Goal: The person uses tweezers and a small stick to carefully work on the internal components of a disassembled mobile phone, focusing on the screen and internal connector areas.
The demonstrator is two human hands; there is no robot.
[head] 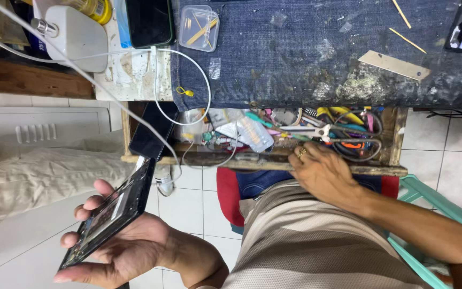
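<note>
My left hand (126, 249) lies palm up at the lower left and holds an opened black phone (110, 214) with its insides showing. My right hand (319, 171) rests on the front edge of an open wooden drawer (397, 144), with a ring on one finger. Its fingertips reach in among the tools, next to small pliers (316, 131) and coloured wires; whether they grip anything is hidden.
A denim-covered worktop (295, 53) carries a metal strip (394, 65), thin sticks and a clear plastic box (199, 27). A white cable (188, 85) loops down from a dark phone (148, 21). Another dark phone (153, 134) leans by the drawer. A teal chair frame (429, 198) stands at right.
</note>
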